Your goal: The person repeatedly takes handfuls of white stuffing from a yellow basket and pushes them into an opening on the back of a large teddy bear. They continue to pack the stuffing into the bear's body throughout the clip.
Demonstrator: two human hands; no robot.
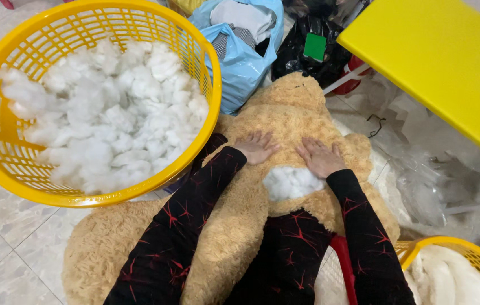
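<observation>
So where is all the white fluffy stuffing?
Most of the white stuffing fills the big yellow basket at the left of the head view, beside the tan plush bear under both hands.

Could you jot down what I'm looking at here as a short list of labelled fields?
Left hand: flat on the tan plush bear
Right hand: flat on the bear, beside the opening
White stuffing: shows in the opening
Yellow basket: at left, holds loose white fibre
Blue bag: behind the bear
Yellow table: at right
Floor: pale tiles

tiled floor, yellow basket, plush bear, bags
</observation>
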